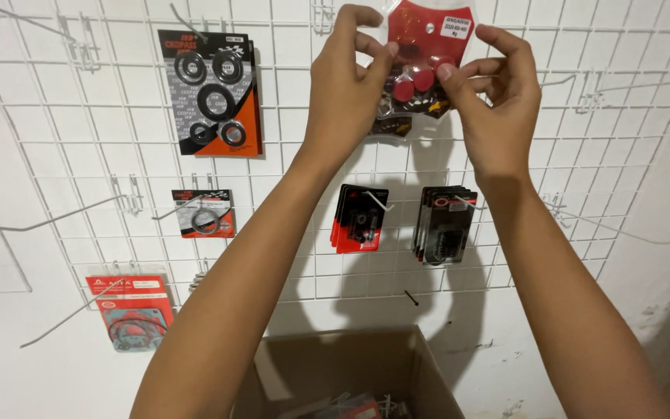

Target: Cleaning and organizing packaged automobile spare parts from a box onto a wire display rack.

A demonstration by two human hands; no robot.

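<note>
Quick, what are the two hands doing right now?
Left hand: closed, pinching the left edge of the red packet.
Right hand: closed, pinching the packet's right side with thumb and fingers.

place: shop | evidence: wire grid wall, hooks, hanging parts packets

A white wire grid panel is being carried by a white plastered wall, lit brightly.
</note>
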